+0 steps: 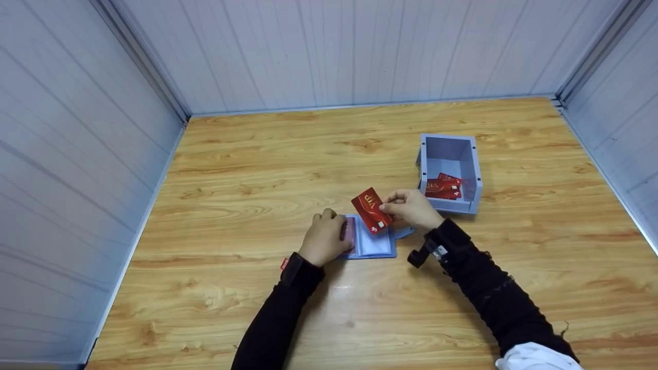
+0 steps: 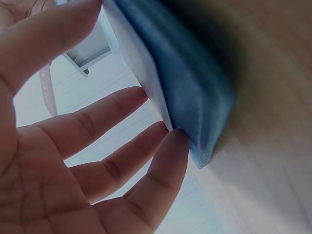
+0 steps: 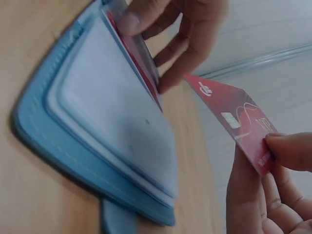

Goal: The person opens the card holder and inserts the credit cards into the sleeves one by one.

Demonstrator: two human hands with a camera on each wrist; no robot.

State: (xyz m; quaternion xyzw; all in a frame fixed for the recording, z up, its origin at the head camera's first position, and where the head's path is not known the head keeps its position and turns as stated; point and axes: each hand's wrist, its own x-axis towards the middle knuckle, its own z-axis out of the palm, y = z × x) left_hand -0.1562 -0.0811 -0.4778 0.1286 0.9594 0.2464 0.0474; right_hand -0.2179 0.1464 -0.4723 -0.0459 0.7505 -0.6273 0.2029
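- The right hand (image 1: pixel 411 208) pinches a red VIP card (image 1: pixel 367 210) between thumb and fingers, and we see it hold the card up by one edge.
- We find the card left of that hand, its long axis slanting in the head view: the far end leans left, and the chip end points back towards the person and to the right.
- Below the card lies the opened blue card holder (image 3: pixel 92 170), flat on the desk (image 1: pixel 257 180); from the right hand, it sits to the left and a little nearer the body.
- From the head, we see the card overlap the far part of the right-hand clear page (image 1: pixel 378 246); the right wrist view shows the two apart.
- That page's long sides run roughly away from the person, so we judge the card turned out of line with it.
- The left hand (image 1: pixel 325 237) is nearer the holder, bent fingers and thumb gripping its left leaf, where a reddish card (image 1: pixel 350 234) shows.
- Beyond the right hand, to its right, we see a grey bin (image 1: pixel 452 206) holding more red cards (image 1: pixel 444 187).
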